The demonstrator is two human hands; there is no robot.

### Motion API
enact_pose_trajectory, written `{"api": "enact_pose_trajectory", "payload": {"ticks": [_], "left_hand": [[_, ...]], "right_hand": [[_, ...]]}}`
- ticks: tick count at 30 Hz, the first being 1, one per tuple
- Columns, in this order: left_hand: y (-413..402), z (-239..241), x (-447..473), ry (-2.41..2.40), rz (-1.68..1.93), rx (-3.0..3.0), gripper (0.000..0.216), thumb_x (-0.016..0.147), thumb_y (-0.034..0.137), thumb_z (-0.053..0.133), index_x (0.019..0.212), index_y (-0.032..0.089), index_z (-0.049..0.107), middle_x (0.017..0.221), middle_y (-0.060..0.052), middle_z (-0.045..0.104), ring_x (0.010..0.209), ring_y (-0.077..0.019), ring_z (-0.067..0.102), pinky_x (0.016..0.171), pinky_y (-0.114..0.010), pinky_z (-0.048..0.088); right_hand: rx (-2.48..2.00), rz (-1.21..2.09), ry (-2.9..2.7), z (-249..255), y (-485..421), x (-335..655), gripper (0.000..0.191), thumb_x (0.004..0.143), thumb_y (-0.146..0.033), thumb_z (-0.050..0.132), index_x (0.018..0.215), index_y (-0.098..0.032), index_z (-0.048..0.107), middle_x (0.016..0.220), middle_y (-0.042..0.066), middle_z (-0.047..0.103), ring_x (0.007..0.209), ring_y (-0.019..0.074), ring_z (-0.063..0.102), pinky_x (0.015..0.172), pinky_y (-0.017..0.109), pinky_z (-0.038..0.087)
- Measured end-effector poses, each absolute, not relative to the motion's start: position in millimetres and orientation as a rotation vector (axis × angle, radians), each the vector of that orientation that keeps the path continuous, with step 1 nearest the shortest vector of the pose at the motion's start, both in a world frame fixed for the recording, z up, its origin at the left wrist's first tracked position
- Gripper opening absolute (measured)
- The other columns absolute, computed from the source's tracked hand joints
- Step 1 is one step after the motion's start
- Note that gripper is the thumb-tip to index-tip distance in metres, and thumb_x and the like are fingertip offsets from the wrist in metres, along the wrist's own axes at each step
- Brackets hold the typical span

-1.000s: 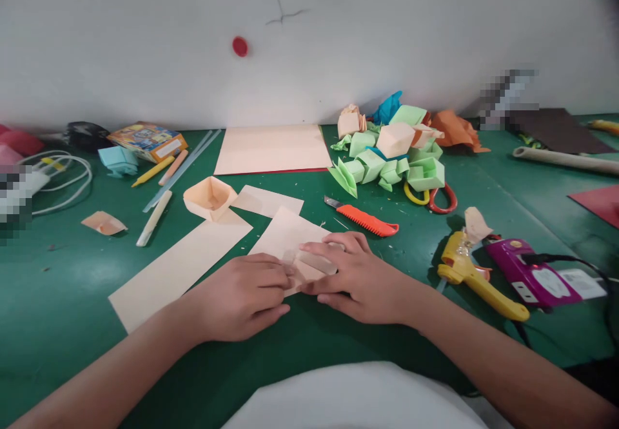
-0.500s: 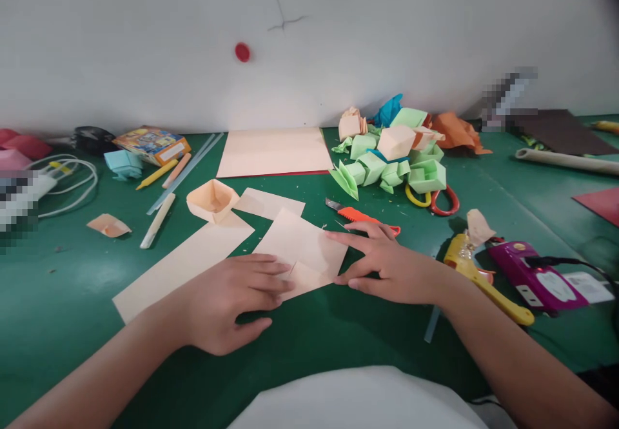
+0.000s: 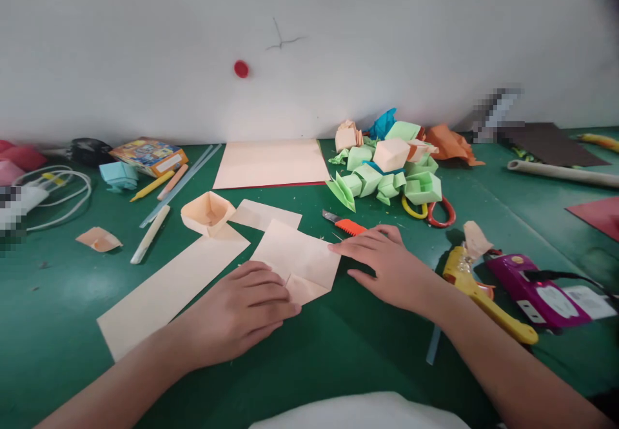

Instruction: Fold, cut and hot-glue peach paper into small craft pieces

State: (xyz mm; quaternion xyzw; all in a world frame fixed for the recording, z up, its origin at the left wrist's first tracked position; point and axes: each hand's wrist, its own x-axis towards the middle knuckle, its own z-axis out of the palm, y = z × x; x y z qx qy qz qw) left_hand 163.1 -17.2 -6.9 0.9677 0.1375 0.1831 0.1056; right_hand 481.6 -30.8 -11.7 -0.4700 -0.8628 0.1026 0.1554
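A cream paper square point(image 3: 297, 251) lies on the green table with its near corner folded inward. My left hand point(image 3: 246, 313) rests over the near-left part of this sheet, fingers stretched out and its thumb mostly hidden. At the right corner, my right hand point(image 3: 380, 264) touches the sheet with its fingertips, thumb apart. Just behind that hand is an orange box cutter point(image 3: 349, 226), blade out and partly covered. A folded cream paper box point(image 3: 207, 213) stands beyond the left hand, beside a long cream strip point(image 3: 174, 297) and a shorter paper piece point(image 3: 265, 215).
Folded green and cream paper shapes point(image 3: 391, 158) are heaped at the back, near scissors point(image 3: 441, 213). On the right lie a yellow glue gun point(image 3: 488, 306) and a purple power box point(image 3: 539, 290) with a cable. Cream sheets point(image 3: 271, 163) lie by the wall.
My left hand has shifted slightly toward the near edge, its thumb tucking out of sight. The right hand's fingers have drawn closer together at the paper's corner. The view has tilted up a little.
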Motion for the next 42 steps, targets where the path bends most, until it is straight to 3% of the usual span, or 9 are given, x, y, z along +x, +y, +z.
{"api": "enact_pose_trajectory", "payload": {"ticks": [7, 15, 19, 22, 25, 28, 33, 39, 42], "left_hand": [[-11.4, -5.8, 159.0, 0.451, 0.57, 2.859, 0.027, 0.099, 0.006, 0.05, 0.118, 0.018, 0.065, 0.11, -0.007, 0.074, 0.101, -0.0211, 0.063, 0.095, -0.039, 0.048], [-18.0, -9.8, 160.6, 0.587, 0.455, 2.975, 0.051, 0.096, -0.003, 0.038, 0.134, 0.023, 0.061, 0.114, -0.006, 0.07, 0.098, -0.0222, 0.061, 0.086, -0.037, 0.049], [-24.8, -7.9, 169.0, 0.668, 0.389, 2.988, 0.043, 0.097, 0.004, 0.042, 0.133, 0.018, 0.062, 0.111, -0.009, 0.069, 0.097, -0.0247, 0.06, 0.085, -0.038, 0.05], [-22.6, -11.5, 170.1, 0.67, 0.397, 2.949, 0.048, 0.094, 0.0, 0.04, 0.133, 0.017, 0.062, 0.113, -0.009, 0.067, 0.101, -0.0232, 0.06, 0.088, -0.037, 0.051], [-16.8, -17.2, 166.0, 0.661, 0.458, 2.905, 0.058, 0.09, -0.007, 0.036, 0.131, 0.023, 0.064, 0.116, -0.008, 0.067, 0.106, -0.021, 0.06, 0.09, -0.034, 0.051], [-12.4, -20.2, 161.5, 0.664, 0.518, 2.872, 0.062, 0.088, -0.009, 0.036, 0.128, 0.028, 0.067, 0.122, -0.006, 0.068, 0.112, -0.0208, 0.061, 0.093, -0.035, 0.051], [-10.5, -19.6, 159.3, 0.635, 0.552, 2.868, 0.056, 0.088, -0.007, 0.038, 0.121, 0.025, 0.07, 0.13, -0.005, 0.07, 0.118, -0.021, 0.062, 0.1, -0.038, 0.051], [-12.2, -18.3, 159.1, 0.647, 0.577, 2.883, 0.042, 0.094, -0.001, 0.042, 0.119, 0.021, 0.069, 0.131, -0.004, 0.071, 0.125, -0.0188, 0.063, 0.121, -0.044, 0.038], [-14.4, -15.4, 161.3, 0.637, 0.542, 2.921, 0.037, 0.097, 0.006, 0.045, 0.122, 0.019, 0.068, 0.134, -0.004, 0.07, 0.128, -0.0203, 0.062, 0.123, -0.047, 0.036]], "right_hand": [[-1.203, 0.206, -2.383, -14.2, -29.9, 481.3, 0.023, 0.099, -0.018, 0.058, 0.102, -0.03, 0.077, 0.098, 0.004, 0.071, 0.096, 0.0232, 0.059, 0.09, 0.043, 0.039], [-1.136, 0.235, -2.452, -7.0, -36.5, 479.2, 0.02, 0.099, -0.026, 0.061, 0.089, -0.031, 0.078, 0.12, 0.005, 0.062, 0.114, 0.0294, 0.046, 0.092, 0.044, 0.043], [-1.096, 0.255, -2.475, -5.1, -37.0, 477.4, 0.02, 0.099, -0.02, 0.057, 0.108, -0.028, 0.073, 0.123, 0.006, 0.062, 0.115, 0.0276, 0.05, 0.097, 0.045, 0.045], [-1.097, 0.255, -2.452, -9.3, -34.7, 479.6, 0.039, 0.098, -0.009, 0.049, 0.128, -0.029, 0.066, 0.128, 0.009, 0.059, 0.12, 0.026, 0.052, 0.098, 0.045, 0.048], [-1.117, 0.253, -2.441, -15.0, -32.2, 482.8, 0.046, 0.096, -0.004, 0.044, 0.128, -0.029, 0.067, 0.131, 0.009, 0.057, 0.12, 0.0245, 0.056, 0.097, 0.044, 0.051], [-1.115, 0.241, -2.453, -18.3, -30.5, 484.6, 0.039, 0.097, -0.006, 0.047, 0.118, -0.028, 0.072, 0.124, 0.008, 0.062, 0.115, 0.0247, 0.059, 0.093, 0.043, 0.053], [-1.038, 0.242, -2.458, -13.9, -31.0, 482.6, 0.021, 0.099, -0.016, 0.056, 0.097, -0.024, 0.076, 0.117, 0.005, 0.07, 0.115, 0.0268, 0.055, 0.095, 0.043, 0.05], [-0.898, 0.466, -2.474, -1.2, -40.2, 471.4, 0.017, 0.101, -0.021, 0.058, 0.099, -0.022, 0.075, 0.107, 0.002, 0.075, 0.107, 0.022, 0.056, 0.096, 0.039, 0.044], [-0.916, 0.543, -2.497, -3.5, -45.0, 462.1, 0.016, 0.102, -0.021, 0.057, 0.101, -0.023, 0.073, 0.099, 0.0, 0.076, 0.097, 0.0191, 0.06, 0.093, 0.039, 0.041]]}}
